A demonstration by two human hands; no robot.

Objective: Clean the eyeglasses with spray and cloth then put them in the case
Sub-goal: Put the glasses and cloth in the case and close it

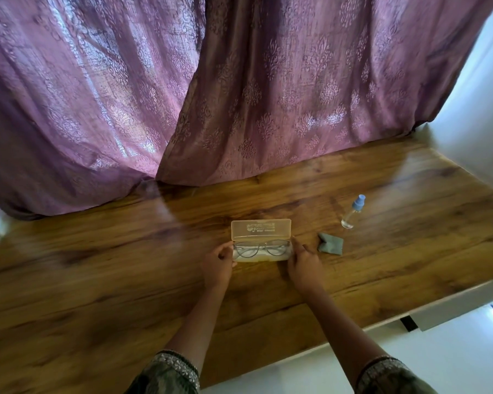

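Eyeglasses (258,249) with a thin metal frame lie in the bottom half of an open eyeglass case (261,229), lenses facing up. The case is translucent and yellowish. Its lid stands tipped back on the far side, with some printed lettering on it that is too blurred to read. It sits near the middle of a wooden table (97,280) with a strong brown grain.

The person's two hands are apart, one at each short end of the case. The left hand (217,263) has its fingers and thumb curled round the left end of the bottom half. The right hand (303,264) is bent against the right end, with one finger reaching up along the corner by the hinge. Both seem to grip the case between them, though the right hand's hold is harder to judge from this angle. Both forearms are bare up to patterned sleeves (168,373) at the near edge of the view.

Just to the right of the right hand, a small grey cleaning cloth (331,244) lies loosely folded on the wood, apart from the case. Beyond it, farther right and toward the back, stands a small clear spray bottle (352,213) with a pale blue cap, upright and untouched.

Purple patterned curtains (97,95) hang along the far edge of the table, their hems spilling onto the wood. A white wall (481,95) closes off the right side.
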